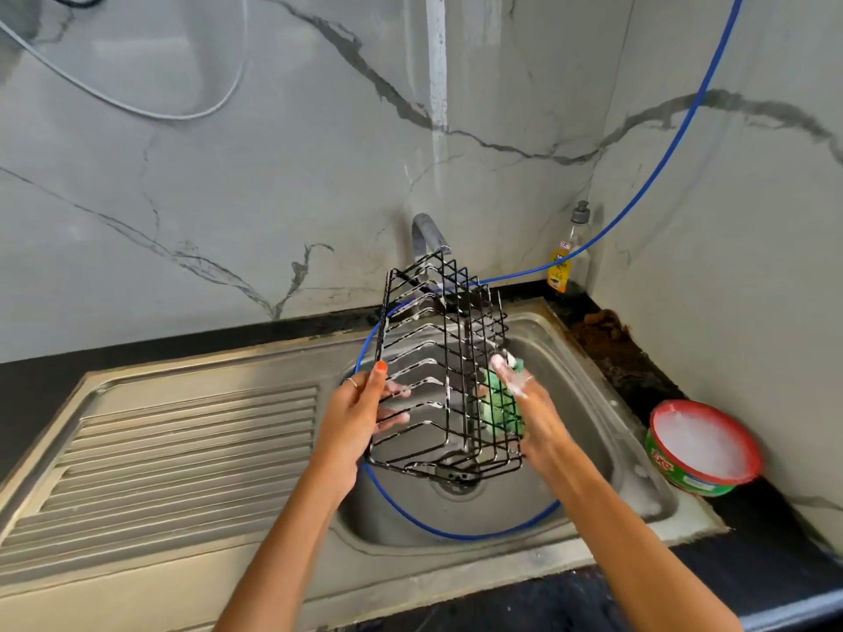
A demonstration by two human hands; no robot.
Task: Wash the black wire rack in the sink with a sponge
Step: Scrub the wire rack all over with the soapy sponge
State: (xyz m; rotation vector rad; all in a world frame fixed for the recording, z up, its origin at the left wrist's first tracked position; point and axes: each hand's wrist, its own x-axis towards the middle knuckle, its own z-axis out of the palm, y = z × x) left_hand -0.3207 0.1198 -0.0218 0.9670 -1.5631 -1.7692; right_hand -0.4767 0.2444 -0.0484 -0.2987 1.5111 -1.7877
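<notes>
1. Sink (588, 358), stainless steel, with ribbed drainboard (182, 449) on the left; holding a loop of blue hose (456, 533) around the drain (457, 484).
2. Black wire rack (440, 358), tilted on end above the basin, lower end hanging just over the drain, upper end reaching up in front of the faucet (426, 234); foam clinging to several wires.
3. Left hand (353, 421), gripping the rack's left edge, thumb on the outer frame, fingers curling inside between the wires.
4. Right hand (531, 417), soapy, grasping a green sponge (499, 408) and pressing it against the rack's right side.
5. Round tub (705, 447), red-rimmed and green-walled, sitting on the dark counter (775, 531) right of the sink; filled with white suds; label reading "EXO".
6. Clear bottle (567, 255) with grey pump top, standing in the back corner; nearly empty, yellow label too small for reading.
</notes>
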